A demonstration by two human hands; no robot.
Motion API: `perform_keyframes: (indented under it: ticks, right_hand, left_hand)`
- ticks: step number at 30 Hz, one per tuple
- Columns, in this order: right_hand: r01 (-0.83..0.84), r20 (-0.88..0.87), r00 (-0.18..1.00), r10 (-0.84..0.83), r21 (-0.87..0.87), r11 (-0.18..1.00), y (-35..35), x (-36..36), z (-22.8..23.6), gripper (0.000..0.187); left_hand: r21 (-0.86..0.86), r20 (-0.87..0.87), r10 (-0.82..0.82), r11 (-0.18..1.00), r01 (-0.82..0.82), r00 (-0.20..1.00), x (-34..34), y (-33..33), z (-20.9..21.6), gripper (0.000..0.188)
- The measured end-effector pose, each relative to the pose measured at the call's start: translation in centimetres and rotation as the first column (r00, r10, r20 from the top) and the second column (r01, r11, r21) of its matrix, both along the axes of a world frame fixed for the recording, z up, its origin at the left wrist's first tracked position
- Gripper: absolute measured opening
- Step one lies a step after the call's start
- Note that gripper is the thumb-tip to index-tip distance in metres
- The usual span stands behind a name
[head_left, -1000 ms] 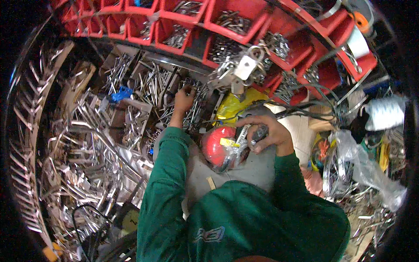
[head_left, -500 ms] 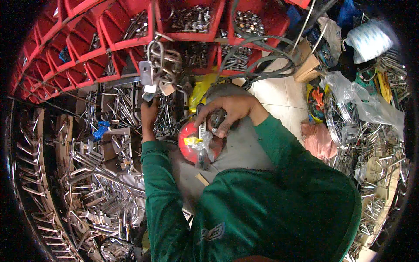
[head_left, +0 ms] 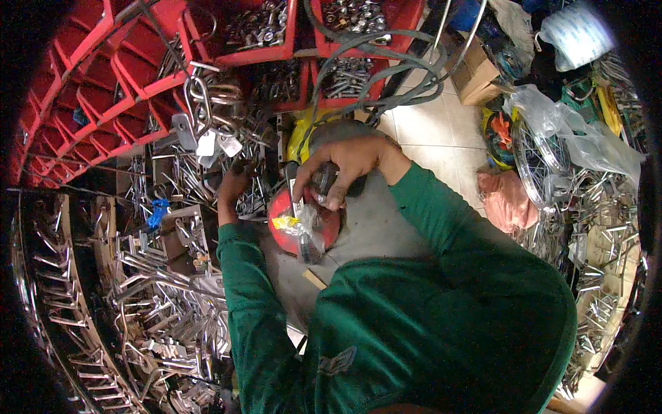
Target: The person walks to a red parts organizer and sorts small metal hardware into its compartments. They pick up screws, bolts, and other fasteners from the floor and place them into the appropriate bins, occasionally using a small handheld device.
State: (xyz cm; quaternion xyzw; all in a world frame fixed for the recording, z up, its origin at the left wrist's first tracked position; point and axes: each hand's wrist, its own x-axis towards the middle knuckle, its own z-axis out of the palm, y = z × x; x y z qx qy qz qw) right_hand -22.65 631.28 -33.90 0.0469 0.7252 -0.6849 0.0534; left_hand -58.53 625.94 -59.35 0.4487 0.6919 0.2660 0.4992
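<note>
My right hand (head_left: pixel 352 162) bends over my lap with its fingers curled around a clear plastic packet (head_left: pixel 312 224) with a yellow label. The packet lies over a round red thing (head_left: pixel 281 238). A dark rounded thing (head_left: pixel 323 181) shows between the thumb and the fingers; its kind I cannot make out. My left hand (head_left: pixel 234 186) reaches forward among thin metal rods (head_left: pixel 256 181), just below a hanging bunch of metal links and plates (head_left: pixel 200 103). Its fingertips are dark and partly hidden, so I cannot tell what they touch.
Red bins (head_left: pixel 276 52) of metal fittings line the far side, with a looped grey cable (head_left: pixel 407 86) in front. Piled metal parts (head_left: pixel 179 310) fill the left. At right are a cardboard box (head_left: pixel 476 76), a pink bag (head_left: pixel 509 200) and metal rims (head_left: pixel 541 162).
The view has shifted, so bins and hanging metal pieces appear farther left. My left hand now sits among the rods beneath those pieces. My right hand keeps its curled hold on the packet.
</note>
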Motion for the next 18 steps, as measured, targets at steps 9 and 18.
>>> perform_keyframes:
  ticks: [9,18]
  right_hand:
    - [0.003,-0.06,0.998,-0.003,0.005,1.0,0.5,-0.2,-1.2,0.061]
    - [-0.05,0.069,0.996,0.063,-0.178,0.983,0.7,-0.7,-2.1,0.053]
  left_hand:
    - [0.146,-0.125,-0.105,0.982,0.123,0.987,0.1,0.0,1.4,0.055]
    - [0.106,-0.088,-0.091,0.989,0.1,0.992,-2.9,-2.9,-3.7,0.045]
